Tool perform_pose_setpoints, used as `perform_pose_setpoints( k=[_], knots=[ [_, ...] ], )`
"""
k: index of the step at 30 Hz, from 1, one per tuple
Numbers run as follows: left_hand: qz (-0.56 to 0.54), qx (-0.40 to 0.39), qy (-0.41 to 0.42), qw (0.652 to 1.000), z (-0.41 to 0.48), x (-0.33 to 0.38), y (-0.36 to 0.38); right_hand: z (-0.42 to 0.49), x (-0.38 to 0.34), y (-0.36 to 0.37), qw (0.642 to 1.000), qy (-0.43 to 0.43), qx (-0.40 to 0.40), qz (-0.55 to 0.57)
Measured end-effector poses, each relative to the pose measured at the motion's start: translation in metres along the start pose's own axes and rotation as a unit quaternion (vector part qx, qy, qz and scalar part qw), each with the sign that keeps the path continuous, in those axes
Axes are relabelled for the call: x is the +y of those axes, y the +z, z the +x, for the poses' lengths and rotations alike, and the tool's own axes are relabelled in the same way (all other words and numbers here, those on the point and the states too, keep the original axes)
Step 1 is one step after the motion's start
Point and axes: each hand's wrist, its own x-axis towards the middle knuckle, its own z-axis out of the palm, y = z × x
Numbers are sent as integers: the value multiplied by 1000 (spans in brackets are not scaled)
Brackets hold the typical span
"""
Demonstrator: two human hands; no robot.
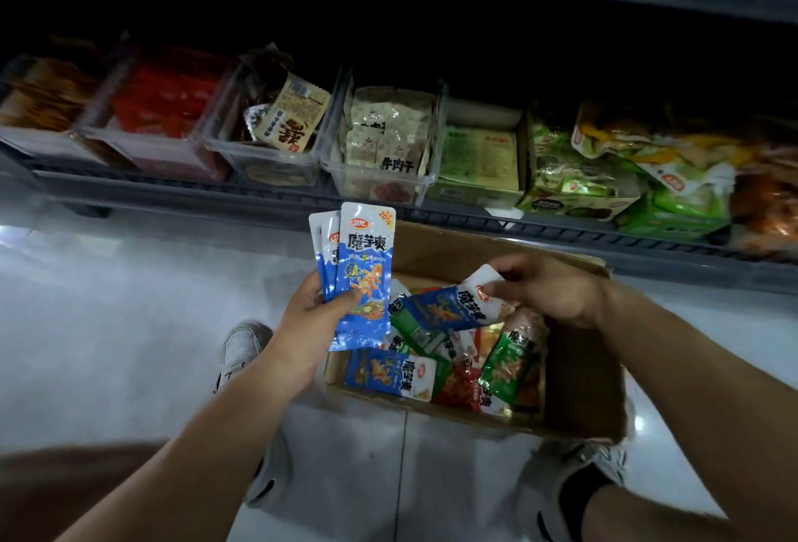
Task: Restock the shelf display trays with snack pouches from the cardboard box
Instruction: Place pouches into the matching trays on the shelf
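My left hand (321, 310) grips a small upright stack of blue snack pouches (365, 256) above the left edge of the cardboard box (578, 373). My right hand (548, 289) pinches the white end of another blue pouch (449, 306), which lies tilted over the box. Inside the box lie several loose blue, green and red pouches (457, 373). Clear display trays (384, 178) with packets stand on the low dark shelf beyond the box.
The box sits on a pale tiled floor between my two shoes (242, 351). Along the shelf rail (242, 194) are more trays of red and brown packets to the left, and green cartons (479, 161) and loose bags to the right. An upper shelf overhangs.
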Motion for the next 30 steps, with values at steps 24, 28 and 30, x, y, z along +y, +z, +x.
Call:
perform_pose_setpoints(
  k=[24,28,30],
  knots=[
    [-2,-215,-44,976,-58,23,30,-42,-91,37,938,-180,252,-155],
    [18,-196,-27,980,-55,23,29,-31,-88,47,953,-180,234,-66],
    [25,-157,-19,987,-49,23,22,-23,-85,50,956,-183,229,11]
  ],
)
